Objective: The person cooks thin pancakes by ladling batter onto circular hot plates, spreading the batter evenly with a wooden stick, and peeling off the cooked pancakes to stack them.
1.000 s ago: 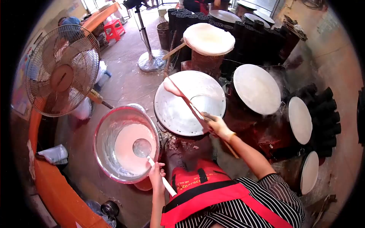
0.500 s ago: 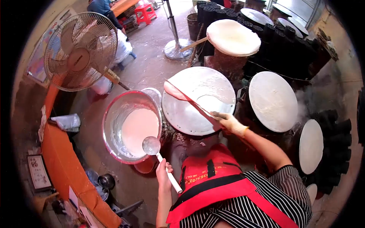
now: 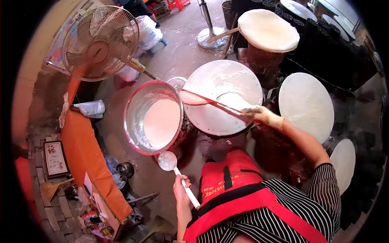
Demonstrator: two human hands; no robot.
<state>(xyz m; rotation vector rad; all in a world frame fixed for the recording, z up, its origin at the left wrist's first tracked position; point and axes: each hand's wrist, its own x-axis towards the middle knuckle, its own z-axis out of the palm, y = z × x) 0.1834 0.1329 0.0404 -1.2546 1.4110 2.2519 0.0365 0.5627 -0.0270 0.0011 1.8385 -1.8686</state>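
My left hand (image 3: 182, 185) is closed around the white handle of a ladle (image 3: 167, 160), whose round bowl is just below the rim of a metal basin (image 3: 129, 117) holding pale batter (image 3: 162, 123). My right hand (image 3: 265, 117), in a light glove, grips a long thin stick (image 3: 227, 107) that lies slanted over a round white griddle (image 3: 202, 120). At the stick's far end a pinkish-white lump (image 3: 193, 98) rests near the griddle's left edge. Streaks of batter coat the upper part of the griddle.
A fan (image 3: 99, 51) stands at the upper left. Round pale sheets lie on a stand (image 3: 268, 30) behind the griddle. More griddles (image 3: 306, 106) are to the right, with black cylinders (image 3: 324, 52) behind. An orange-covered bench (image 3: 87, 150) runs along the left.
The ladle has moved from above the batter to outside the basin's near rim. The view has shifted left and downward. The stick stays over the griddle in my right hand.
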